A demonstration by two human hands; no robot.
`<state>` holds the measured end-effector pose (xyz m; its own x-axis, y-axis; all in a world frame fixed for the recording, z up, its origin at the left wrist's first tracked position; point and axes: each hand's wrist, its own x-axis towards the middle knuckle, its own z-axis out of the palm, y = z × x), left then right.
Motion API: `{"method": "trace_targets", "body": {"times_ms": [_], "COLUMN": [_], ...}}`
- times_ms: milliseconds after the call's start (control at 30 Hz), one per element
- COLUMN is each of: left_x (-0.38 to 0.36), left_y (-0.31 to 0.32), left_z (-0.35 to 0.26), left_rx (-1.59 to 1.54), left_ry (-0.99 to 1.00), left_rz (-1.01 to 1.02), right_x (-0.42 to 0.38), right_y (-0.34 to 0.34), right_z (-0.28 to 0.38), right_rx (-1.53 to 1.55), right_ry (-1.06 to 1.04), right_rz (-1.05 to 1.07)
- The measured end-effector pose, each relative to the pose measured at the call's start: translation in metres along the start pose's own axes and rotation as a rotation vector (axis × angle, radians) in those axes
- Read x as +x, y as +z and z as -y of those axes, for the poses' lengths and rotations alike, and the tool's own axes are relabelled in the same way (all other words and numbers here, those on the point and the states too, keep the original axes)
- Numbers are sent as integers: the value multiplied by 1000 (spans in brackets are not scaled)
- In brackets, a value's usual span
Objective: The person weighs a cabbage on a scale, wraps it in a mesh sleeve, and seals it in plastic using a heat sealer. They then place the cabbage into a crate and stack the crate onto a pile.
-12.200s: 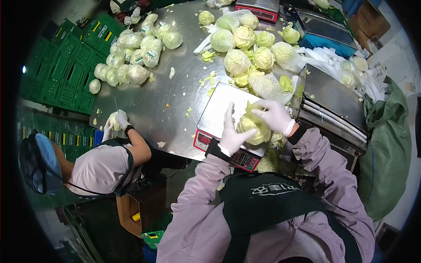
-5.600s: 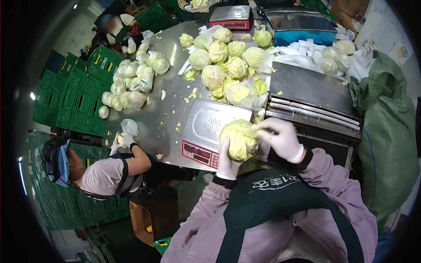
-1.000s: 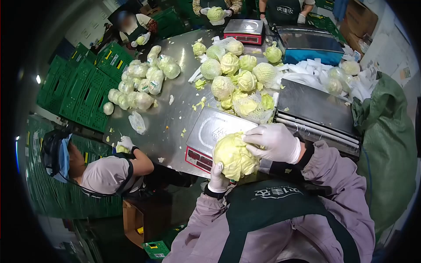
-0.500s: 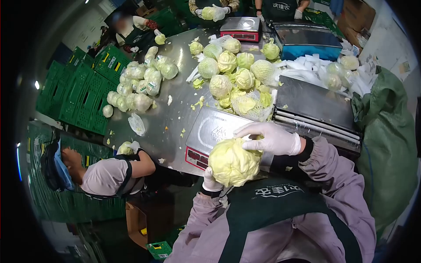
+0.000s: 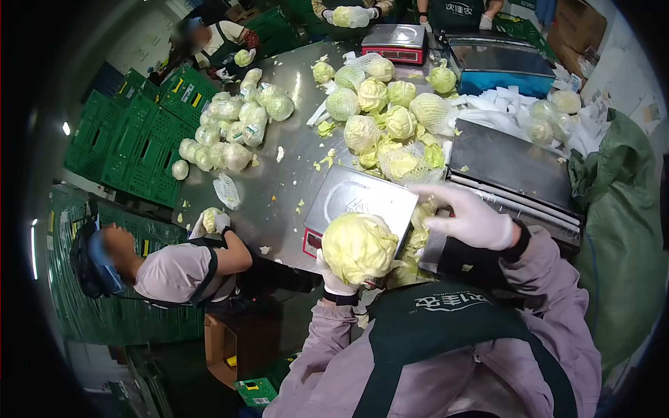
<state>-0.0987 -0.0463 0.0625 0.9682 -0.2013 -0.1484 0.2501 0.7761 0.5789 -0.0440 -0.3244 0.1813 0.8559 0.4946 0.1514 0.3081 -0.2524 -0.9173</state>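
Observation:
A pale green cabbage [image 5: 359,249] rests in my gloved left hand [image 5: 336,279], whose fingers wrap its lower left side. It hangs in front of a metal scale [image 5: 362,202] with a red display edge. To the right of the cabbage, my gloved right hand [image 5: 468,214] is off it, fingers apart and slightly blurred, above loose leaves [image 5: 417,240]. No object shows in that hand. Behind the scale lies a pile of cabbages [image 5: 399,122], some in white net sleeves.
Wrapped cabbages [image 5: 237,155] lie on the metal table [image 5: 279,188]. A wrapping machine [image 5: 512,164] and a green sack [image 5: 617,251] stand at right. A co-worker [image 5: 174,272] is at left, others across the table. Green crates [image 5: 139,150] are stacked behind.
My right hand has come off the cabbage and moved right with its fingers spread. The cabbage in my left hand has shifted slightly left and turned. Leaves now show under my right hand.

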Motion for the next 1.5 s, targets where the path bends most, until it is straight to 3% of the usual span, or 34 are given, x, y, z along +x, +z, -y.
{"method": "trace_targets", "body": {"times_ms": [100,167,500,567,767,900,1200,1367,1500], "left_x": [4,1,9,9,11,11,10,9,8], "left_y": [9,23,19,20,25,27,15,13,14], "left_z": [-3,-6,-7,-6,-6,-3,8,18,24], "left_rx": [49,33,146,142,159,152,170,144,158], "left_ry": [-7,-81,-173,-187,-216,-208,-243,-272,-262], "left_rz": [163,182,286,276,294,311,339,329,343], "right_x": [3,1,-18,-21,-26,-29,-37,-44,-58], "right_y": [18,33,40,37,39,40,34,32,23], "right_z": [-4,7,14,15,6,14,-6,-17,-18], "right_rx": [137,-71,69,121,147,203,236,429,370], "right_ry": [42,-206,73,137,21,127,103,186,167], "right_rz": [-32,-38,-46,31,-44,-80,56,90,81]}}
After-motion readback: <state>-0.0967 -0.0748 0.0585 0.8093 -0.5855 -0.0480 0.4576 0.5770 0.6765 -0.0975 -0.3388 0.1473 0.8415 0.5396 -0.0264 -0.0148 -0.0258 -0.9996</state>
